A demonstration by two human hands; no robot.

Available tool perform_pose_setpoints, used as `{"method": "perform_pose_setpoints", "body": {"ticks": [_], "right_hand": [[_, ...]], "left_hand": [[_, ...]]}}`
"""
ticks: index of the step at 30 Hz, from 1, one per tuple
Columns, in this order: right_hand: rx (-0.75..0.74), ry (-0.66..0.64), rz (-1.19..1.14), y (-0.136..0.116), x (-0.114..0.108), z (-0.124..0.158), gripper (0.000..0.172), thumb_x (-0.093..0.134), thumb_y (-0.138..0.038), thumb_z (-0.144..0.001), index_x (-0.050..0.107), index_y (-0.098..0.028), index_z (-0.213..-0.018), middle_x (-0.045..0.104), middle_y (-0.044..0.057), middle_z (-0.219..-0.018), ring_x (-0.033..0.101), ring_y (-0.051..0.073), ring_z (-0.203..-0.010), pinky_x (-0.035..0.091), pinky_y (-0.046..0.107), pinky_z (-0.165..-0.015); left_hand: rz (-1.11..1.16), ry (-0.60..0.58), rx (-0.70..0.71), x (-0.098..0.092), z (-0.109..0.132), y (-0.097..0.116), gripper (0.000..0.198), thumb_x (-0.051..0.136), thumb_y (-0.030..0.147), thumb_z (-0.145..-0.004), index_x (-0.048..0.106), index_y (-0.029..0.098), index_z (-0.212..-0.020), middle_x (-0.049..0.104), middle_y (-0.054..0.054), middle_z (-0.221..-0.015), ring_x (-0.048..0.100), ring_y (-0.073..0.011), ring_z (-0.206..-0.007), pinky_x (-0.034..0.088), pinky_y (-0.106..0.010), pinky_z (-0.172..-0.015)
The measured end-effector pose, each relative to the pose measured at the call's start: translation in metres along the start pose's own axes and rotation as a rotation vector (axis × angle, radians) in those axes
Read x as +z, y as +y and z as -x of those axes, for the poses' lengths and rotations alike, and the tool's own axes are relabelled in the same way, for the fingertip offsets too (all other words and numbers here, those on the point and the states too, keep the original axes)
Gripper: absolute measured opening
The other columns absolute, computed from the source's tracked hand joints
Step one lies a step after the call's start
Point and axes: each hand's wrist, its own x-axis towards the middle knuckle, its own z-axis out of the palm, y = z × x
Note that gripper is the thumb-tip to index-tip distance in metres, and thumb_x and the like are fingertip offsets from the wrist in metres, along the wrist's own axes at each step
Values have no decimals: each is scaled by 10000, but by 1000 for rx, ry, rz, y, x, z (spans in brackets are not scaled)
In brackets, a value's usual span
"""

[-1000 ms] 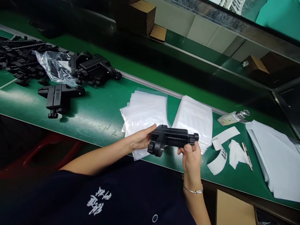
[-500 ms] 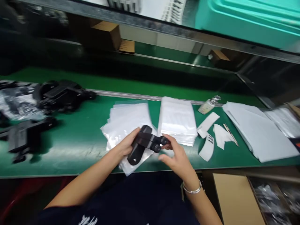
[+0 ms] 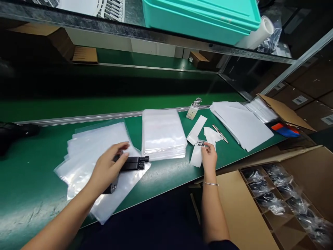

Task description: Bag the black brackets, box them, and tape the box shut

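My left hand [image 3: 109,168] is closed around a black plastic clamp-like part [image 3: 131,163] with small round knobs at its right end. Part of it is hidden under my fingers. It is held over fanned-out clear plastic bags [image 3: 97,140]. Farther right, the fingers of my right hand [image 3: 209,158] pinch the upper end of a white label strip [image 3: 197,157], where small black-printed labels show. A second white strip [image 3: 197,130] and a torn piece of white paper [image 3: 210,134] lie beside it.
A neat stack of clear bags [image 3: 163,133] sits between my hands. Behind the strips stand a small bottle [image 3: 193,109], tweezers [image 3: 220,133] and white sheets [image 3: 241,121]. A divided carton [image 3: 281,222] of bagged black parts is lower right. A shelf with a teal bin [image 3: 200,24] hangs above.
My right hand has left the black part and moved right onto the label strip. My left hand keeps the part, now turned, over the bags. The view has swung right.
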Motion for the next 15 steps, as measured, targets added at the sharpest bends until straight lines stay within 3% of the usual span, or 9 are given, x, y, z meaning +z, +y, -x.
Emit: {"method": "perform_pose_setpoints", "body": {"ticks": [3, 7, 9, 11, 13, 15], "right_hand": [[-101, -70, -263, -17, 12, 27, 353, 555, -425, -830, 604, -168, -1067, 636, 37, -820, 599, 168, -720, 490, 295, -665], [-179, -294, -518, -38, 20, 72, 270, 656, -358, -834, 640, -219, -1065, 676, 36, -856, 633, 166, -747, 520, 294, -676], [-203, -367, -536, -42, 22, 85, 252, 653, -331, -848, 644, -231, -1079, 692, 33, -860, 645, 163, -742, 531, 289, -668], [-241, -387, -507, -44, 23, 89, 259, 643, -313, -860, 638, -232, -1107, 695, 26, -838, 648, 159, -722, 538, 284, -656], [-310, -357, -433, -44, 24, 87, 230, 615, -300, -882, 637, -228, -1099, 695, 26, -838, 652, 160, -720, 545, 286, -653], [-448, -275, -310, -44, 23, 84, 169, 583, -279, -902, 649, -226, -1048, 696, 38, -875, 658, 172, -770, 553, 306, -689]], "left_hand": [[168, -244, 56, 26, -3, 34, 390, 484, 468, -888, 646, 233, -1154, 705, -71, -1124, 652, -255, -1059, 543, -373, -879], [453, -529, 116, 60, -2, 71, 525, 601, 337, -810, 531, 230, -1319, 718, -64, -1093, 666, -214, -982, 527, -329, -846], [521, -546, 105, 71, -1, 83, 499, 598, 293, -796, 539, 204, -1284, 710, -22, -878, 644, -167, -779, 504, -279, -728], [521, -506, 68, 76, -1, 88, 364, 563, 289, -811, 600, 180, -1156, 565, 48, -631, 517, -118, -582, 410, -230, -578], [498, -475, 52, 78, -1, 90, 259, 550, 293, -811, 636, 170, -1023, 406, 82, -543, 392, -95, -513, 310, -216, -516], [479, -472, 49, 78, -1, 90, 211, 551, 288, -803, 645, 169, -951, 349, 89, -530, 341, -89, -507, 269, -217, -507]]}}
